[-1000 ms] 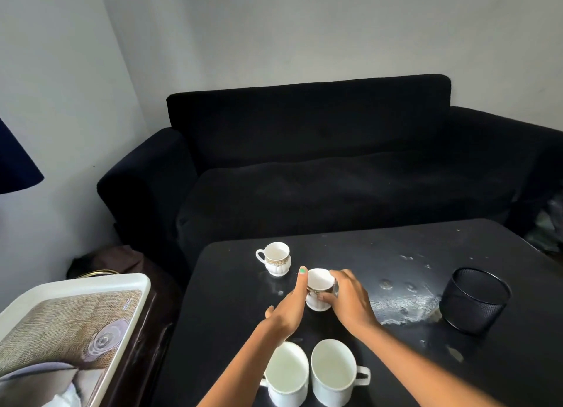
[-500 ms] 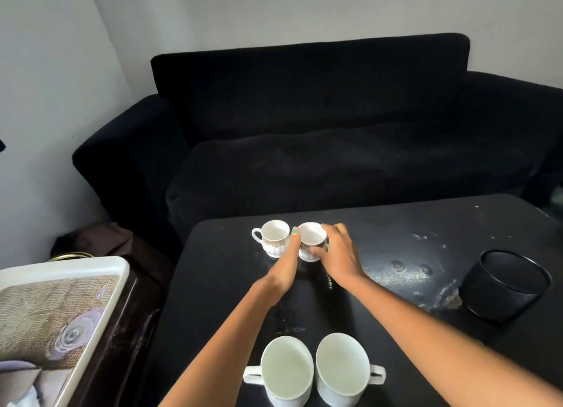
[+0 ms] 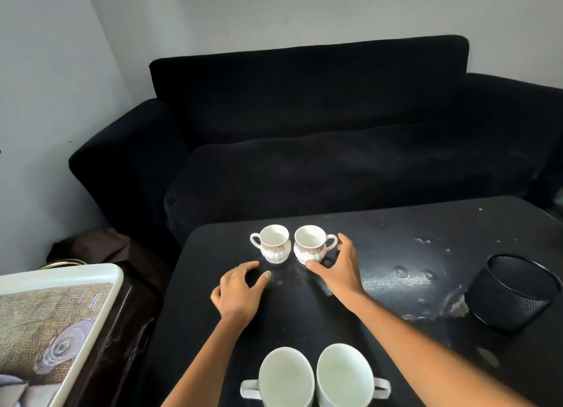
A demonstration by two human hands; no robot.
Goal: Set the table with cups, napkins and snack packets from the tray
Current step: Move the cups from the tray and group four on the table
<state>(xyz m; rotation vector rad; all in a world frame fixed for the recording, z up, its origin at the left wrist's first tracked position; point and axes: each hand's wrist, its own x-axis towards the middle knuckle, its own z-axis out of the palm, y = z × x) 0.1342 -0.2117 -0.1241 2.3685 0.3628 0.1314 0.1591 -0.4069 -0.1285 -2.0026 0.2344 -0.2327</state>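
A long black fabric sofa [image 3: 320,138] stands beyond the person's hands, behind the scuffed black table [image 3: 396,287] they hover over, with a white-rimmed tray printed with a burlap pattern [image 3: 61,318] off to the left of the left hand [image 3: 239,291]. A round black mesh basket [image 3: 511,294] sits well to the right of the right hand [image 3: 338,269], and two plain white mugs [image 3: 316,376] stand side by side nearer than both wrists. Both hands are empty with fingers loosely spread, just short of two small white ribbed teacups with gold bands [image 3: 291,246], handles turned outward.
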